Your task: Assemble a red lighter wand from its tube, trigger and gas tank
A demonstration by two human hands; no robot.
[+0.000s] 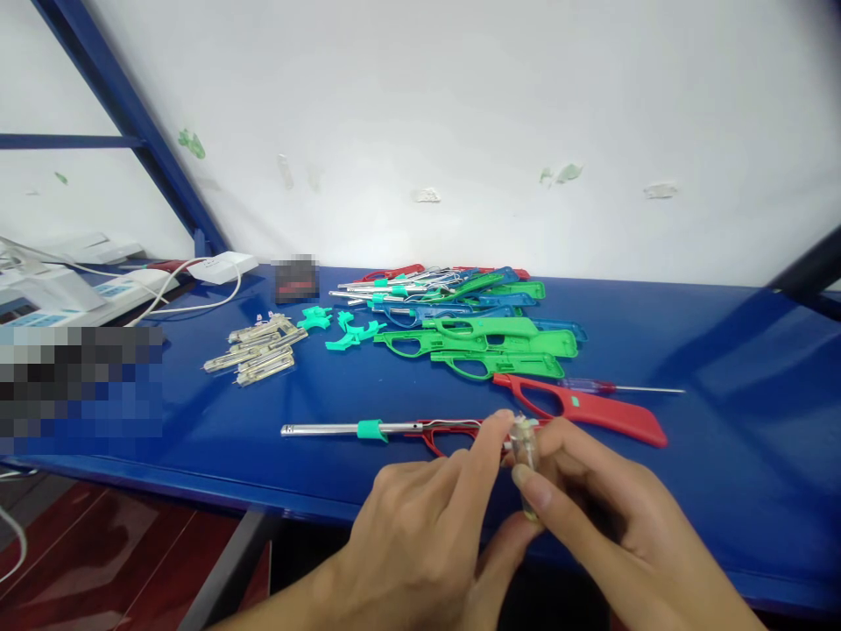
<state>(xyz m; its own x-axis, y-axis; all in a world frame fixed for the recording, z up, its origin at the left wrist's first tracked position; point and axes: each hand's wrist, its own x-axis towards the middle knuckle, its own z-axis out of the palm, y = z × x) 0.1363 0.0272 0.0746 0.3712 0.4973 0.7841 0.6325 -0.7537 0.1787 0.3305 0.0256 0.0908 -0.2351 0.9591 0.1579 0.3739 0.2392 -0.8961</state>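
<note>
Between both hands, close to the front edge of the bench, is a small clear plastic fuel tank [526,449] of a stick lighter, held upright. My left hand [420,508] has its index finger at the tank's top and its thumb near the lower end. My right hand [604,508] pinches the tank from the other side with thumb and fingers. Just behind the hands lies an open red lighter half [437,431] with a metal tube [321,429], a teal trigger piece [371,428] and a white wire. My hands cover its handle end.
A red handle shell [611,416] and a screwdriver [647,389] lie to the right. Green shells [499,361], blue shells and metal tubes are piled behind. Teal triggers [351,333] and several clear tanks [263,350] lie left of them. A white adapter with cables [223,265] sits further left.
</note>
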